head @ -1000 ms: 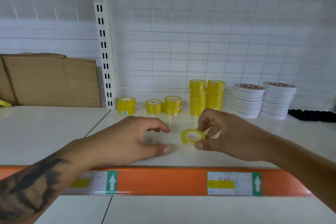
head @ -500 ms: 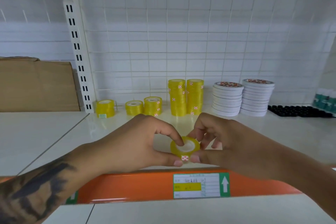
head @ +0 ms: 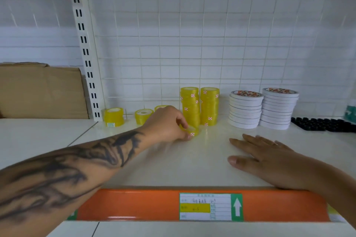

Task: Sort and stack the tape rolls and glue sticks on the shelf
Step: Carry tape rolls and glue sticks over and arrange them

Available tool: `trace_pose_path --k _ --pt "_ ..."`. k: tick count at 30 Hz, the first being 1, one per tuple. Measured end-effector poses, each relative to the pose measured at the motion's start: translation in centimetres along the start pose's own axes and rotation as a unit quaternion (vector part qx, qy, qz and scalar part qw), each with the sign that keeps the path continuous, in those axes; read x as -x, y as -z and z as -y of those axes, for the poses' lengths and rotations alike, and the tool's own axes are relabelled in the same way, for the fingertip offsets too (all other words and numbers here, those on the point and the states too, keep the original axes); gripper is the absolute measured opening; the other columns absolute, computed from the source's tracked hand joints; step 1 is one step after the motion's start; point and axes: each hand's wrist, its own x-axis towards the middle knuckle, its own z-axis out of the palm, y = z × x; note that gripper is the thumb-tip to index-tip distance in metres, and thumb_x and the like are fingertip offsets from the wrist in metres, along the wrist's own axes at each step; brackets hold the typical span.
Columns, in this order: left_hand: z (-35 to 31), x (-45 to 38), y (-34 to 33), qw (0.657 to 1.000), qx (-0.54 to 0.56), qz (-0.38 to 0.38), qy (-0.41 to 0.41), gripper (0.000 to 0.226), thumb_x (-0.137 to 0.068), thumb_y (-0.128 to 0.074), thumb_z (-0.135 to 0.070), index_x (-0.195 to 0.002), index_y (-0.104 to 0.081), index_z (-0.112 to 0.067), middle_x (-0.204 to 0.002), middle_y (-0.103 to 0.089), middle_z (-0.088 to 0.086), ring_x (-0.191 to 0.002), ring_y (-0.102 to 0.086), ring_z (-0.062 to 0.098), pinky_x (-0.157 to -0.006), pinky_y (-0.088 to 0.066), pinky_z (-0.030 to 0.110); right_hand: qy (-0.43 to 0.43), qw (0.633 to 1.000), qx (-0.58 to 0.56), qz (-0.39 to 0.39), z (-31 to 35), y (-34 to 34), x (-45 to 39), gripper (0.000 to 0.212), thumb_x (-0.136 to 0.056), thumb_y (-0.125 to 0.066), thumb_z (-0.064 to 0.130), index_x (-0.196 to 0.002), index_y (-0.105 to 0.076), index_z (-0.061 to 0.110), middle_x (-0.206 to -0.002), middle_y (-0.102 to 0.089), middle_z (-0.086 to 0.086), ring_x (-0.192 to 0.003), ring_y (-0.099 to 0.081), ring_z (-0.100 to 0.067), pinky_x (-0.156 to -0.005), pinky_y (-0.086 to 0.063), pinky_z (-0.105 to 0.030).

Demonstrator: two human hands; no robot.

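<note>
Left hand [head: 165,125] pinches a glossy yellow tape roll [head: 190,131] on the smooth white shelf [head: 192,159], just before two cylindrical yellow stacks [head: 199,107]. Right hand [head: 269,158] lies flat, fingers straight.

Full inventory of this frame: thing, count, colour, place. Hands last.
Held tape roll: 1, yellow, low at the foot of the tall yellow stacks.
Tall tape stacks: 2, yellow, side by side at the back wall.
Short tape rolls: 3 spots, yellow, back left; the rightmost is partly hidden by the hand.
Flat tape stacks: 2, white with printed tops, right of the yellow stacks.
Black tray: 1, far right back.
Cardboard: 1, brown, left bay.
Upright post: 1, white, slotted.
Shelf: white, with an orange edge strip.
Price label: 1, white, yellow and green, on the strip.
Left hand: grips the held tape roll.
Right hand: flat on the shelf.
</note>
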Motion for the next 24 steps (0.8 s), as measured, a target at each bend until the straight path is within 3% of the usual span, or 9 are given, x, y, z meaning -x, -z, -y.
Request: trace_pose_path --k 5,11,17,19,22,24 --pt "1.2 -0.8 -1.1 0.996 0.083 0.013 0.032 0.031 -0.063 -0.095 -0.046 -0.085 -0.081 -0.029 -0.07 -0.069 -0.016 -0.07 -0.066 0.006 -0.068 -0.048 0.024 -0.001 1.0 -0.005 -0.003 -0.1 0.0 -0.3 0.092 -0.066 -0.01 0.095 -0.151 0.002 0.064 -0.168 0.01 0.019 -0.155 0.012 -0.007 -0.126 0.005 -0.042" --pt "1.4 -0.2 -1.8 0.995 0.098 0.014 0.022 0.03 -0.069 -0.091 -0.05 -0.091 -0.08 -0.033 -0.093 -0.075 -0.013 -0.093 -0.07 0.005 -0.092 -0.057 0.033 -0.006 1.0 -0.003 -0.007 -0.3 0.0 -0.3 0.089 -0.069 -0.014 0.094 -0.151 0.0 0.064 -0.168 0.008 0.02 -0.155 0.011 -0.007 -0.127 0.004 -0.042" --pt "1.2 0.1 -1.9 0.994 0.104 0.028 0.019 0.038 -0.069 -0.09 -0.052 -0.1 -0.079 -0.033 -0.102 -0.074 -0.012 -0.1 -0.069 0.005 -0.098 -0.055 0.035 -0.005 1.0 -0.002 -0.011 -0.2 -0.1 -0.3 0.093 -0.066 -0.014 0.096 -0.152 -0.002 0.063 -0.168 0.006 0.02 -0.155 0.009 -0.007 -0.127 0.002 -0.041" --pt "1.1 0.2 -1.7 0.993 0.1 0.052 0.013 0.044 -0.07 -0.089 -0.053 -0.109 -0.077 -0.035 -0.117 -0.072 -0.012 -0.111 -0.066 0.004 -0.103 -0.052 0.031 0.0 1.0 -0.004 -0.007 -0.2 -0.1 -0.2 0.092 -0.067 -0.015 0.095 -0.152 -0.001 0.064 -0.168 0.007 0.02 -0.155 0.009 -0.007 -0.127 0.002 -0.042" --pt "1.0 0.8 -0.1 0.998 0.033 0.055 -0.012 0.058 -0.073 -0.084 -0.058 -0.126 -0.066 -0.044 -0.141 -0.057 -0.018 -0.128 -0.055 0.005 -0.104 -0.045 0.026 -0.002 1.0 -0.009 -0.012 -0.1 -0.1 -0.5 0.093 -0.065 -0.015 0.097 -0.151 -0.002 0.065 -0.168 0.006 0.021 -0.155 0.008 -0.007 -0.127 0.002 -0.041" --pt "0.9 1.9 1.3 0.998 -0.036 0.033 -0.039 0.06 -0.079 -0.078 -0.059 -0.135 -0.058 -0.047 -0.147 -0.054 -0.017 -0.134 -0.051 0.01 -0.109 -0.042 0.032 0.002 1.0 -0.009 -0.014 -0.4 -0.6 -0.6 0.096 -0.062 -0.012 0.103 -0.15 -0.003 0.066 -0.168 0.005 0.02 -0.155 0.007 -0.007 -0.127 0.001 -0.041"
